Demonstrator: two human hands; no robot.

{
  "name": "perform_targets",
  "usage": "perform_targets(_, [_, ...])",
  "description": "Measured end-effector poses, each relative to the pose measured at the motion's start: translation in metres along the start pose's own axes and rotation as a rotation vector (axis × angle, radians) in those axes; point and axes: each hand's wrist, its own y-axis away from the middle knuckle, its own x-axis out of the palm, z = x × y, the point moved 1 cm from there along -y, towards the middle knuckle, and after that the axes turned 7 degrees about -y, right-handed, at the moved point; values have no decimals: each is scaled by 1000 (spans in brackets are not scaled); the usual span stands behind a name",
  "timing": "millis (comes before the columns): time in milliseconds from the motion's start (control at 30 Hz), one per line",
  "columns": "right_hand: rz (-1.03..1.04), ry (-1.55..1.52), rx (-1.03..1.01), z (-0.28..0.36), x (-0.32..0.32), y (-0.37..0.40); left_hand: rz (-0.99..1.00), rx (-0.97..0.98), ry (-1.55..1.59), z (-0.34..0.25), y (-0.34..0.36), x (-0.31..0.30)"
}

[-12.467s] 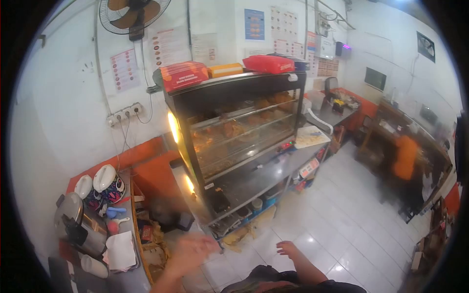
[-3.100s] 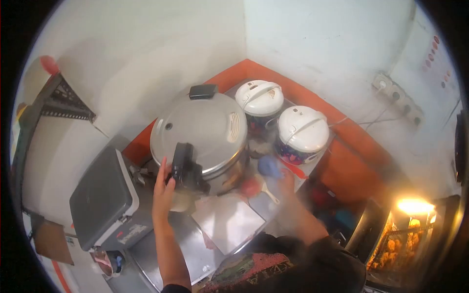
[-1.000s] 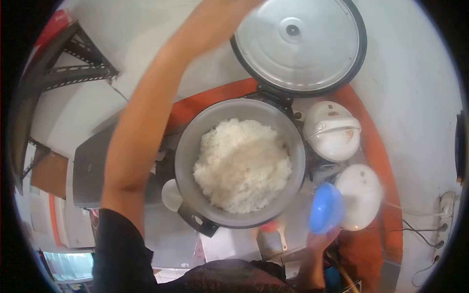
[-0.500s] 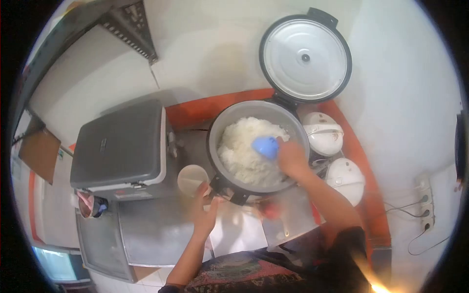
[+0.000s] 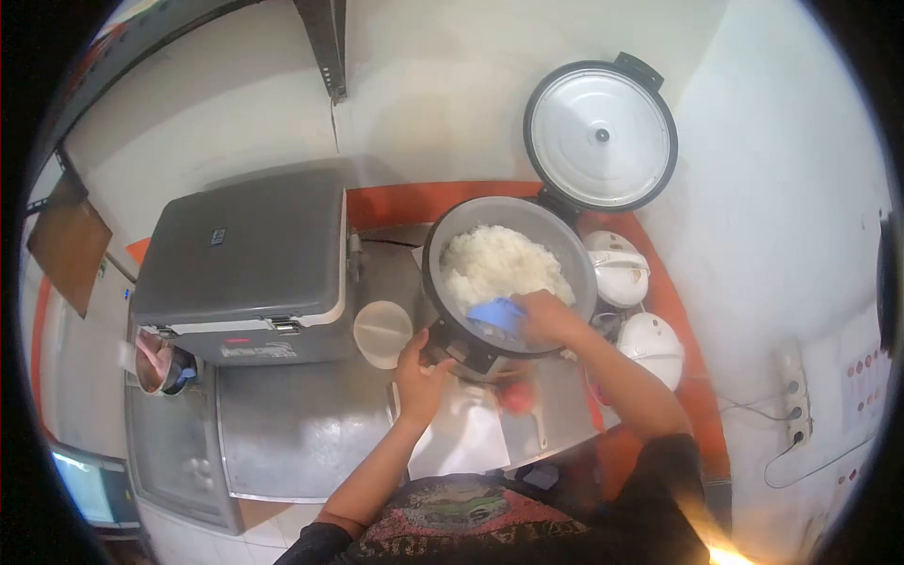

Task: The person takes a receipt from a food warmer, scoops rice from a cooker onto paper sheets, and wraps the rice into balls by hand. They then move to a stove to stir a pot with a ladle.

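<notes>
At the far left a small bucket [image 5: 149, 377] holds something pink and something blue, close to the front corner of a big grey cooler [image 5: 240, 254], which is shut. Above the cooler a dark bracket [image 5: 330, 56] comes down the wall. Just right of the cooler sits a round whitish tub [image 5: 383, 334], near the person's left hand [image 5: 422, 384]. That hand is empty, thumb and fingers spread, right by the front left of the pot [image 5: 560, 226]; from here I can't tell whether it touches. White paper [image 5: 461, 435] lies below it on the desk [image 5: 567, 407]. The pot stands open with a mound of white rice [image 5: 499, 266] inside, and at the near edge of that mound is a blue scoop [image 5: 494, 314], tilted, down in the pot. The right hand [image 5: 549, 320] grips the scoop, fingers closed around it. In front of the pot is a blurred red thing [image 5: 516, 395]. The pot's lid [image 5: 603, 137] is swung up behind, its pale inside facing out. Right of the pot are two white-topped cookers [image 5: 652, 347], one behind the other, and farther right a socket strip [image 5: 794, 395] with cords plugged in.
</notes>
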Motion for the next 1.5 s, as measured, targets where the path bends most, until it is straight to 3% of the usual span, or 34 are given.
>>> perform_targets(133, [-247,-28,108,15,-8,5,-11,59,7,9,-4,2])
perform_targets(233, [-429,121,60,13,-45,0,16,42,-15,5,1,-1])
perform_targets(333, [-440,166,61,18,-68,9,18,64,8,5,-3,-1])
perform_targets(433, [-248,179,278,-7,-49,2,2,51,13,8,1,0])
perform_targets(533, [-182,56,247,-27,-4,-3,2,34,0,5,-1,1])
perform_targets(633, [-172,-72,237,-3,-4,3,11,52,-18,6,-2,0])
perform_targets(933, [23,-177,-160,-25,10,-13,-2,69,-69,1,-3,-3])
perform_targets(1033, [324,-484,262,0,-23,-8,15,53,-61,1,-5,-4])
perform_targets(1233, [414,-1099,511,-26,-19,-2,-30,88,-38,-11,0,-8])
perform_targets(1300, [328,-1186,522,-37,-19,5,-123,169,-84,9,16,-6])
perform_targets(1500, [206,-1450,502,-45,-24,55,204,121,-256,78,69,-33])
